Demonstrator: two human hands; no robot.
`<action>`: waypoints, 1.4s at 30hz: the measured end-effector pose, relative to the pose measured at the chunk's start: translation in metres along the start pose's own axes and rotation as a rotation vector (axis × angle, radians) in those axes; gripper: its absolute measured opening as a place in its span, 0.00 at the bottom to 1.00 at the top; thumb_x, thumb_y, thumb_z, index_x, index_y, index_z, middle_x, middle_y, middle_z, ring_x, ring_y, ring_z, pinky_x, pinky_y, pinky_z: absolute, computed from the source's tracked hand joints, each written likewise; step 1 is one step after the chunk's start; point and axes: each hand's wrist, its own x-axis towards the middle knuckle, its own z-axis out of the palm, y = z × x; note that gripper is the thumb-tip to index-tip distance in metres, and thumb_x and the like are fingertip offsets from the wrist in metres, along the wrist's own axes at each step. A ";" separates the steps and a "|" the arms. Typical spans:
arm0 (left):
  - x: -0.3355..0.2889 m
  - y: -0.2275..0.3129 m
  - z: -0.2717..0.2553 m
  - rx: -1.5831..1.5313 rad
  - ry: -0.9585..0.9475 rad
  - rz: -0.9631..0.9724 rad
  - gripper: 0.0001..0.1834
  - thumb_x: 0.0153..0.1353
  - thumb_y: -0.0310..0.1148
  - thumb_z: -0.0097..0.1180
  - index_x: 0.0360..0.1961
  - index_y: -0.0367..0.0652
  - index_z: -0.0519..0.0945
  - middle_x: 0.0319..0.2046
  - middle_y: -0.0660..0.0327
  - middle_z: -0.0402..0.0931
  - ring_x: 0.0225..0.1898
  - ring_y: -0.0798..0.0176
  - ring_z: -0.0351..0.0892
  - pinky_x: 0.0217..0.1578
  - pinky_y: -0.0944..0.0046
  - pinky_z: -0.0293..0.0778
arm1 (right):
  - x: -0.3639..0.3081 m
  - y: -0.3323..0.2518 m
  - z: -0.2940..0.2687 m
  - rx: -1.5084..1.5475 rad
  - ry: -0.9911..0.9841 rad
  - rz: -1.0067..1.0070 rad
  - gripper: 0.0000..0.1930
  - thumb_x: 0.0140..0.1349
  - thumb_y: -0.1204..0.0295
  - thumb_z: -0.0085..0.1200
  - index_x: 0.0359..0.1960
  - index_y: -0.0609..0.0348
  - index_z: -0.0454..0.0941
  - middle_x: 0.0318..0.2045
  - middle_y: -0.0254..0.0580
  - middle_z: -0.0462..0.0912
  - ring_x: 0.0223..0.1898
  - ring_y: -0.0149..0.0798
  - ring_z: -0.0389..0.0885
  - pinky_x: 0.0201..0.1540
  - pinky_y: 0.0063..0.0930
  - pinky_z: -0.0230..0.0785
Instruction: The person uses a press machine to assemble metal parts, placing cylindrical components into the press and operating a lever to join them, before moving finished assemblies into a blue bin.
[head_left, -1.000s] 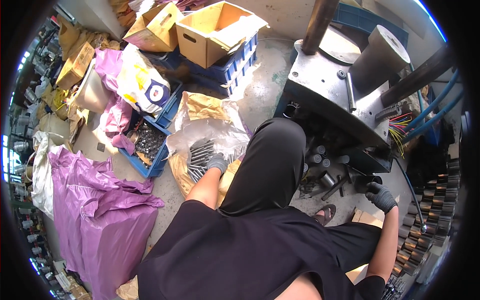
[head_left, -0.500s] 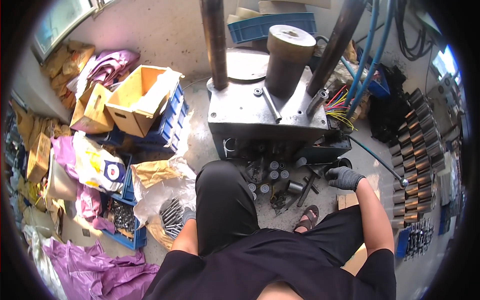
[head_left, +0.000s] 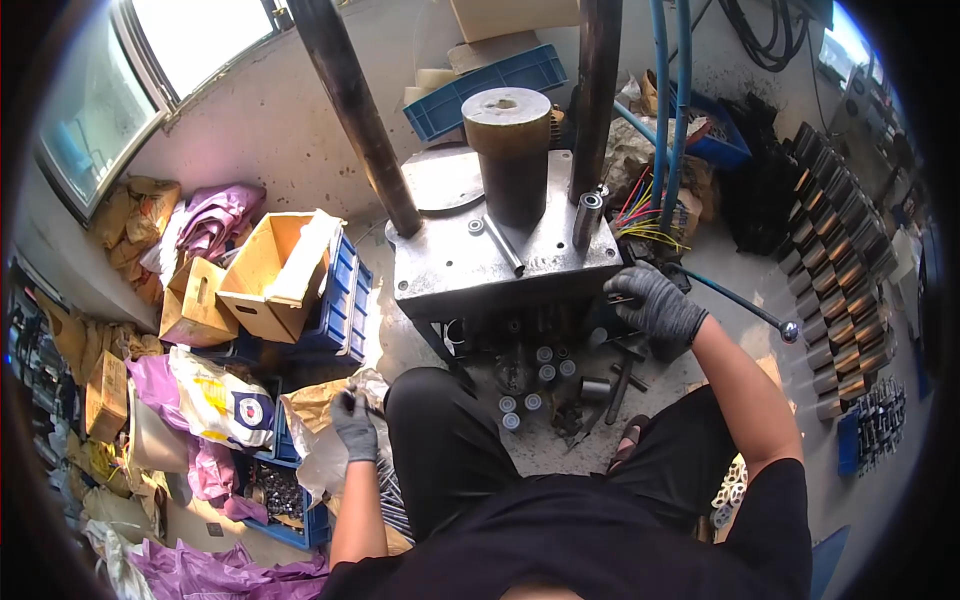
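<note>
My left hand (head_left: 356, 428), in a grey glove, is raised beside my left knee with its fingers pinched around a small dark thing too small to name. Beneath it lies a pile of thin metal pins (head_left: 396, 502) on brown paper, partly hidden by my arm and leg. My right hand (head_left: 658, 308), also gloved, is at the right front corner of the machine's steel plate (head_left: 440, 262), fingers curled; a small metallic bit shows at the fingertips. On the plate are a small bearing ring (head_left: 476, 227), a metal rod (head_left: 503, 246) and a tilted metal cylinder (head_left: 588, 222).
A thick steel ram (head_left: 507, 150) stands between two dark posts (head_left: 355, 115). On the floor below lie a hammer (head_left: 620, 390), a short tube (head_left: 595, 389) and several round parts (head_left: 533, 402). Cardboard boxes (head_left: 268, 300) sit left on blue crates (head_left: 343, 310). Stacked metal cylinders (head_left: 830, 290) stand right.
My left hand has lifted from the pin pile and come forward. My right hand has risen from above the floor parts to the plate's corner. The view has shifted.
</note>
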 end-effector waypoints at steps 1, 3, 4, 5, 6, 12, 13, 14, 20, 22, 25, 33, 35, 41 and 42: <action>0.028 0.042 0.019 0.009 0.019 0.190 0.10 0.68 0.22 0.60 0.49 0.38 0.79 0.33 0.68 0.74 0.32 0.73 0.73 0.35 0.70 0.72 | 0.012 -0.002 -0.005 0.048 0.048 -0.055 0.20 0.55 0.76 0.62 0.52 0.55 0.80 0.48 0.46 0.82 0.53 0.52 0.80 0.60 0.45 0.73; 0.058 0.124 0.053 -0.247 -0.095 0.215 0.09 0.68 0.22 0.59 0.49 0.38 0.79 0.35 0.68 0.75 0.33 0.73 0.74 0.37 0.71 0.74 | 0.036 -0.004 -0.012 0.017 0.204 -0.164 0.20 0.54 0.80 0.61 0.51 0.57 0.80 0.47 0.47 0.82 0.51 0.54 0.81 0.53 0.42 0.78; 0.073 0.160 0.078 -0.241 -0.098 0.246 0.09 0.68 0.20 0.59 0.48 0.39 0.79 0.36 0.67 0.76 0.34 0.73 0.74 0.38 0.72 0.74 | 0.048 -0.003 -0.014 -0.014 0.294 -0.195 0.17 0.54 0.80 0.61 0.48 0.57 0.81 0.46 0.48 0.82 0.48 0.55 0.82 0.53 0.40 0.78; 0.085 0.191 0.102 -0.296 -0.132 0.362 0.10 0.68 0.18 0.59 0.48 0.39 0.79 0.37 0.66 0.77 0.35 0.73 0.75 0.39 0.73 0.75 | 0.055 -0.001 -0.016 -0.029 0.378 -0.168 0.14 0.56 0.80 0.60 0.45 0.60 0.81 0.47 0.50 0.82 0.47 0.54 0.83 0.51 0.39 0.79; 0.092 0.215 0.127 -0.336 -0.175 0.346 0.11 0.67 0.17 0.58 0.49 0.39 0.79 0.37 0.67 0.77 0.35 0.73 0.75 0.39 0.73 0.76 | 0.062 0.001 -0.012 0.019 0.438 0.016 0.12 0.57 0.80 0.60 0.45 0.61 0.81 0.47 0.50 0.82 0.46 0.53 0.83 0.51 0.38 0.79; 0.096 0.257 0.254 -0.394 -0.341 0.269 0.15 0.66 0.17 0.59 0.53 0.39 0.81 0.39 0.66 0.74 0.37 0.73 0.74 0.41 0.72 0.75 | 0.090 0.024 0.013 -0.041 0.762 0.183 0.14 0.59 0.78 0.60 0.48 0.62 0.83 0.54 0.50 0.81 0.51 0.52 0.82 0.56 0.35 0.78; 0.095 0.256 0.267 -0.297 -0.323 0.219 0.15 0.66 0.17 0.59 0.53 0.39 0.81 0.40 0.65 0.73 0.38 0.73 0.74 0.41 0.72 0.75 | 0.093 0.028 0.016 -0.093 0.745 0.217 0.15 0.58 0.76 0.61 0.48 0.60 0.84 0.56 0.49 0.81 0.53 0.53 0.81 0.60 0.40 0.75; 0.092 0.251 0.274 -0.268 -0.327 0.250 0.14 0.66 0.17 0.59 0.52 0.38 0.81 0.41 0.65 0.70 0.40 0.73 0.74 0.42 0.71 0.75 | 0.095 0.031 0.017 -0.134 0.746 0.179 0.14 0.58 0.74 0.62 0.47 0.58 0.84 0.56 0.49 0.81 0.54 0.54 0.81 0.61 0.43 0.73; 0.077 0.207 0.294 -0.241 -0.368 0.338 0.23 0.70 0.23 0.58 0.65 0.43 0.72 0.44 0.64 0.77 0.43 0.72 0.75 0.44 0.70 0.75 | 0.113 0.045 0.025 -0.277 0.723 0.231 0.11 0.64 0.67 0.60 0.45 0.54 0.87 0.52 0.47 0.85 0.55 0.52 0.81 0.62 0.45 0.72; 0.071 0.189 0.301 -0.060 -0.388 0.217 0.18 0.69 0.23 0.56 0.59 0.40 0.72 0.43 0.59 0.77 0.42 0.66 0.77 0.44 0.65 0.76 | 0.114 0.050 0.026 -0.258 0.685 0.221 0.13 0.60 0.68 0.63 0.46 0.52 0.87 0.53 0.43 0.85 0.56 0.51 0.81 0.63 0.42 0.72; 0.061 0.174 0.301 -0.024 -0.536 -0.003 0.13 0.68 0.20 0.54 0.53 0.39 0.73 0.41 0.57 0.77 0.40 0.64 0.78 0.41 0.63 0.78 | 0.113 0.057 0.028 -0.192 0.690 0.209 0.16 0.55 0.71 0.66 0.47 0.52 0.86 0.54 0.40 0.85 0.56 0.50 0.80 0.63 0.41 0.72; 0.032 0.210 0.291 -0.129 -0.697 0.180 0.05 0.66 0.23 0.57 0.43 0.40 0.78 0.29 0.67 0.75 0.30 0.71 0.74 0.34 0.67 0.74 | 0.103 0.027 0.024 0.532 0.870 0.159 0.10 0.67 0.75 0.60 0.48 0.60 0.82 0.44 0.41 0.85 0.45 0.36 0.83 0.53 0.28 0.76; 0.017 0.221 0.292 -0.238 -0.781 0.190 0.08 0.66 0.25 0.58 0.45 0.40 0.77 0.28 0.66 0.77 0.28 0.72 0.77 0.30 0.71 0.73 | 0.095 0.007 0.020 1.147 0.856 0.098 0.12 0.74 0.78 0.51 0.56 0.64 0.75 0.47 0.42 0.83 0.46 0.34 0.84 0.53 0.27 0.79; -0.008 0.232 0.292 -0.083 -0.966 0.052 0.12 0.64 0.27 0.59 0.49 0.38 0.79 0.31 0.65 0.79 0.28 0.75 0.75 0.30 0.72 0.72 | 0.069 -0.026 0.008 1.601 0.815 0.297 0.14 0.77 0.75 0.45 0.60 0.62 0.73 0.53 0.48 0.82 0.53 0.43 0.86 0.56 0.37 0.83; -0.010 0.232 0.293 -0.026 -0.966 0.069 0.14 0.61 0.29 0.62 0.48 0.38 0.80 0.30 0.54 0.80 0.33 0.64 0.81 0.38 0.61 0.77 | 0.066 -0.026 0.008 1.646 0.829 0.293 0.14 0.77 0.75 0.45 0.61 0.62 0.73 0.53 0.49 0.82 0.53 0.43 0.86 0.56 0.37 0.83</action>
